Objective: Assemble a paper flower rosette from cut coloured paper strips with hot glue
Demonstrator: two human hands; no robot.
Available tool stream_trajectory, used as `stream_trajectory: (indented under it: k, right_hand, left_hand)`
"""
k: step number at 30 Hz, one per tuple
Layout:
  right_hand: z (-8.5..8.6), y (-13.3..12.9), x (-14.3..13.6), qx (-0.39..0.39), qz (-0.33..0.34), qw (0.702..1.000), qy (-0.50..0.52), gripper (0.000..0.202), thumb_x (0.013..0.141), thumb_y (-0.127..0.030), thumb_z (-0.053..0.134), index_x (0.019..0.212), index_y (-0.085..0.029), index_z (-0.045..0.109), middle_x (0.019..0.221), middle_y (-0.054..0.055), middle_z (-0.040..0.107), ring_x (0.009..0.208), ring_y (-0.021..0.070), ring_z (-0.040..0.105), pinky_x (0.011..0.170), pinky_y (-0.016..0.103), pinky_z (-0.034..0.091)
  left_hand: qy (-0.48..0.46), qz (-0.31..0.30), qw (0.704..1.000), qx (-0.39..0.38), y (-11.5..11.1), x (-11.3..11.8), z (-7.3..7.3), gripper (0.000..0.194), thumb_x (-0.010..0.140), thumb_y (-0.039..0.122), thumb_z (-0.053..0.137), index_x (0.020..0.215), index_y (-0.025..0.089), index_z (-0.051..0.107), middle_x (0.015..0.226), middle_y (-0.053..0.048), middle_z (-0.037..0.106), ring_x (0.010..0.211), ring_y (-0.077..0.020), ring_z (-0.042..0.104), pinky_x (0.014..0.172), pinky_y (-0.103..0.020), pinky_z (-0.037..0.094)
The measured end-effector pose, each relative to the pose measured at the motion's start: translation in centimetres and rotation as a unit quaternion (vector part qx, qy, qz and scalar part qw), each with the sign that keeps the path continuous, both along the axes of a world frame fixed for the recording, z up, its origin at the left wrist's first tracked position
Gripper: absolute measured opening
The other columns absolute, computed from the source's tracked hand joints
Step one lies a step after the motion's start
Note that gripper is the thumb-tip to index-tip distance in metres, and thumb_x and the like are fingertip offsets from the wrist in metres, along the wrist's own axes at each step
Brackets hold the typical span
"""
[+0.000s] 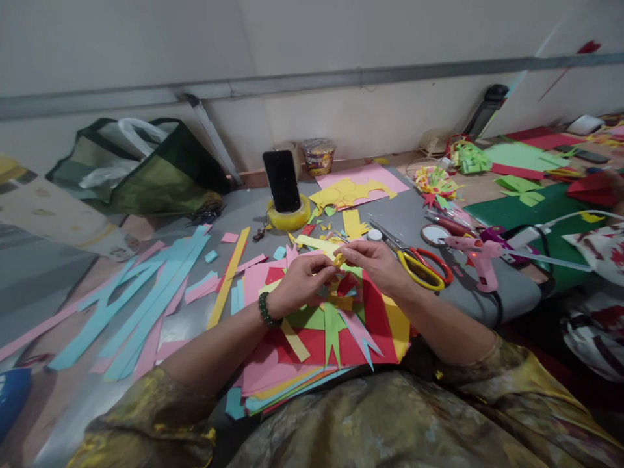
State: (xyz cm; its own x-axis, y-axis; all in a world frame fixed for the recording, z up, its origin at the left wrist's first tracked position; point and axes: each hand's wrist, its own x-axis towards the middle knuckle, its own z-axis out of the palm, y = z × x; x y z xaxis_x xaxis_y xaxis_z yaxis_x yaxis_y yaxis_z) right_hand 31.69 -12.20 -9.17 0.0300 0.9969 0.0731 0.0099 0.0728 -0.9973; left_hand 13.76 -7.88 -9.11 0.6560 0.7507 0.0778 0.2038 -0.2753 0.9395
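My left hand [303, 284], with a dark green bead bracelet at the wrist, pinches a small yellow paper piece [338, 260]. From the right, my right hand [375, 265] grips the same piece, its fingertips close to the left ones. Below both hands lies a stack of coloured paper sheets [263, 377], topped by green and pink strips with notched ends [333, 331]. A pale yellow strip [314, 244] extends just behind the fingers. Scissors with red and yellow handles [422, 276] rest beside my right wrist.
Blue and pink paper strips [160, 286] spread over the left side. A phone [283, 182] stands on a yellow tape roll [290, 218] behind the hands. At the right are a pink glue gun [482, 260] and a paper pompom [436, 186]. A green bag [185, 162] sits back left.
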Motion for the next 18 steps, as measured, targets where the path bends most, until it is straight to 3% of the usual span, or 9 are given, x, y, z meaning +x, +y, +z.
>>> stream_trajectory:
  k: [5, 11, 18]
  right_hand:
    - [0.16, -0.19, 0.21, 0.004, -0.003, 1.0, 0.001, 0.045, 0.074, -0.064, 0.074, 0.086, -0.021, 0.081, 0.082, 0.004, 0.074, 0.081, 0.0173, 0.067, 0.079, 0.033, 0.053]
    - [0.35, -0.38, 0.46, 0.034, 0.012, 0.999, -0.013, 0.03, 0.072, -0.047, 0.081, 0.093, -0.025, 0.082, 0.095, 0.004, 0.079, 0.091, 0.0205, 0.07, 0.088, 0.037, 0.055]
    - [0.09, -0.3, 0.05, 0.076, -0.033, 0.996, -0.036, 0.024, 0.071, -0.04, 0.081, 0.089, -0.025, 0.082, 0.092, 0.004, 0.08, 0.088, 0.0217, 0.072, 0.084, 0.037, 0.058]
  left_hand:
    - [-0.023, -0.006, 0.997, -0.073, 0.02, -0.14, 0.44, 0.029, 0.081, 0.044, 0.067, 0.07, 0.017, 0.064, 0.063, 0.0, 0.066, 0.056, -0.0119, 0.057, 0.055, -0.022, 0.047]
    - [-0.026, -0.004, 0.996, -0.081, 0.01, -0.14, 0.55, 0.035, 0.079, 0.05, 0.068, 0.069, 0.017, 0.063, 0.064, 0.0, 0.064, 0.057, -0.0111, 0.056, 0.055, -0.022, 0.046]
    - [-0.026, -0.018, 0.996, -0.088, -0.16, -0.04, 0.55, 0.034, 0.079, 0.05, 0.068, 0.071, 0.017, 0.064, 0.066, -0.001, 0.066, 0.059, -0.0125, 0.058, 0.054, -0.022, 0.046]
